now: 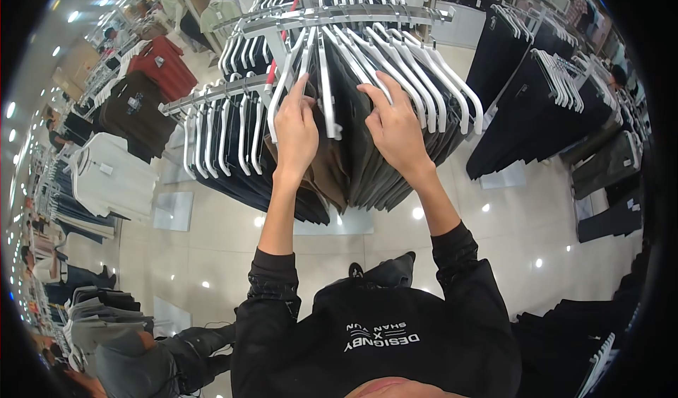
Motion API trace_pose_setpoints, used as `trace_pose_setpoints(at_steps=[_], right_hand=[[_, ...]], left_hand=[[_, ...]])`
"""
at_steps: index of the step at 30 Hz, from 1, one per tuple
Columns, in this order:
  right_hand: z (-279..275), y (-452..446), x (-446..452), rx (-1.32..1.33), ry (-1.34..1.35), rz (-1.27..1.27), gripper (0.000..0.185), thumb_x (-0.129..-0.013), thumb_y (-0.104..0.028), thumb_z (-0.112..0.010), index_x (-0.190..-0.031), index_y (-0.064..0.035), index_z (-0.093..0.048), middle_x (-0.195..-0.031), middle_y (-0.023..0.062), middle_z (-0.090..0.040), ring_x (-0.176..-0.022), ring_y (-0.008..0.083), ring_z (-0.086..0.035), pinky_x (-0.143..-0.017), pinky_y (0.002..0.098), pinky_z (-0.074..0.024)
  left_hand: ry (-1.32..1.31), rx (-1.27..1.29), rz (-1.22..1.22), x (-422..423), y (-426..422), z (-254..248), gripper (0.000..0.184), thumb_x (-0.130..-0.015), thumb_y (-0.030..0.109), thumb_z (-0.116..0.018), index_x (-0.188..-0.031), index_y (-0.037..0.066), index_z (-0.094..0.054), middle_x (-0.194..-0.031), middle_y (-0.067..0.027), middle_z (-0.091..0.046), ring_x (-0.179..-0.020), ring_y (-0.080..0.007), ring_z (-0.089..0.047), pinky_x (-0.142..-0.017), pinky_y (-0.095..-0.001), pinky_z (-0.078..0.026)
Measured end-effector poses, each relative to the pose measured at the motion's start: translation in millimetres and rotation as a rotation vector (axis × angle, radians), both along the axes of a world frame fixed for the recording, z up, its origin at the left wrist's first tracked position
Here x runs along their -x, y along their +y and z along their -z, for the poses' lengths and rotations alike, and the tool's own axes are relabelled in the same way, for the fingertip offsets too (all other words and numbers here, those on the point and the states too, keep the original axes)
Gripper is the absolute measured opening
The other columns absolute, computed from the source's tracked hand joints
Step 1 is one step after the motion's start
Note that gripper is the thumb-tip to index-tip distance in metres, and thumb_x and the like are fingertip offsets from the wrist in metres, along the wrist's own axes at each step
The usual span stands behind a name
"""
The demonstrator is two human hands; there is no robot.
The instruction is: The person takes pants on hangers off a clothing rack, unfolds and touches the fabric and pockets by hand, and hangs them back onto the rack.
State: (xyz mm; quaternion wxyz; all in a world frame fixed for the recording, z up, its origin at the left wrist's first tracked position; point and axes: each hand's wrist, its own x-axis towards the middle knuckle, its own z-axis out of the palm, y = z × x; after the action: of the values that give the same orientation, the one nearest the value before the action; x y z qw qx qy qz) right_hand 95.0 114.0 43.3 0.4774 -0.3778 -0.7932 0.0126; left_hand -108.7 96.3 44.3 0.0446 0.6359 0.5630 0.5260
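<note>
White hangers (421, 80) carry dark trousers on a metal rack in front of me. My left hand (296, 129) is closed at a white hanger left of the middle, its index finger lying along the hanger. To the right, my right hand (397, 129) touches the hangers with its fingers apart and stretched out. Between both hands hangs a single white hanger (326, 84) with a clip at its lower end. Brown trousers (326, 168) hang below my left hand, and grey-green trousers (374, 179) below my right. My palms face away, so part of the contact is hidden.
The rack's metal bar (353, 18) runs across above my hands, with a lower side arm (205, 96) at left. More trousers (530, 108) hang at right. At left are a white shirt (113, 175) and brown tops. A person (141, 359) is at lower left.
</note>
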Motion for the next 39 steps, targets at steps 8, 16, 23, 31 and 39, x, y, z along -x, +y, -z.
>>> trace_pose_setpoints(at_steps=[8, 16, 23, 31, 39], right_hand=[[-8.0, -0.7, 1.4, 0.043, 0.017, -0.018, 0.039, -0.089, -0.006, -0.062, -0.128, -0.0098, -0.063, -0.142, 0.0246, -0.051, -0.119, 0.0425, -0.060, -0.094, 0.0483, -0.0550], [-8.6, -3.5, 3.2, 0.062, 0.023, -0.046, 0.040, -0.089, -0.004, -0.063, -0.128, -0.0087, -0.063, -0.141, 0.0260, -0.051, -0.118, 0.0429, -0.060, -0.093, 0.0476, -0.0562], [-8.5, -7.4, 9.0, 0.027, -0.024, 0.057, 0.037, -0.090, -0.006, -0.065, -0.127, -0.0060, -0.060, -0.138, 0.0252, -0.051, -0.117, 0.0392, -0.061, -0.091, 0.0457, -0.0570], [-53.0, 41.1, 45.0, 0.301, -0.385, 0.258, 0.023, -0.084, -0.017, -0.071, -0.100, -0.0001, -0.074, -0.103, 0.0232, -0.072, -0.093, 0.0359, -0.074, -0.078, 0.0436, -0.0599], [-59.3, 66.7, 40.7, 0.458, -0.193, 0.287, 0.020, -0.080, -0.014, -0.071, -0.091, 0.0021, -0.077, -0.097, 0.0263, -0.074, -0.096, 0.0412, -0.073, -0.083, 0.0474, -0.0593]], left_hand=[[0.308, 0.003, -0.120, -2.2, 1.4, -16.3, 0.026, -0.097, 0.003, -0.054, -0.116, -0.007, -0.067, -0.107, -0.0252, -0.064, -0.098, -0.0413, -0.063, -0.087, -0.0485, -0.050], [0.540, 0.075, -0.232, -32.2, 33.5, -32.7, 0.040, -0.090, 0.032, -0.065, -0.092, -0.006, -0.076, -0.142, -0.0277, -0.051, -0.133, -0.0485, -0.039, -0.108, -0.0574, -0.034], [0.423, 0.228, -0.174, -32.8, 45.8, -30.4, 0.043, -0.086, 0.030, -0.063, -0.095, -0.011, -0.074, -0.154, -0.0285, -0.042, -0.141, -0.0512, -0.029, -0.115, -0.0612, -0.026], [0.367, 0.213, -0.130, -25.3, 55.5, -25.5, 0.044, -0.084, 0.027, -0.064, -0.089, -0.015, -0.073, -0.151, -0.0351, -0.040, -0.138, -0.0518, -0.031, -0.115, -0.0598, -0.026], [0.353, 0.209, -0.141, -11.2, 77.1, -18.8, 0.038, -0.079, 0.032, -0.069, -0.072, -0.005, -0.074, -0.140, -0.0419, -0.049, -0.136, -0.0530, -0.037, -0.117, -0.0525, -0.025]])
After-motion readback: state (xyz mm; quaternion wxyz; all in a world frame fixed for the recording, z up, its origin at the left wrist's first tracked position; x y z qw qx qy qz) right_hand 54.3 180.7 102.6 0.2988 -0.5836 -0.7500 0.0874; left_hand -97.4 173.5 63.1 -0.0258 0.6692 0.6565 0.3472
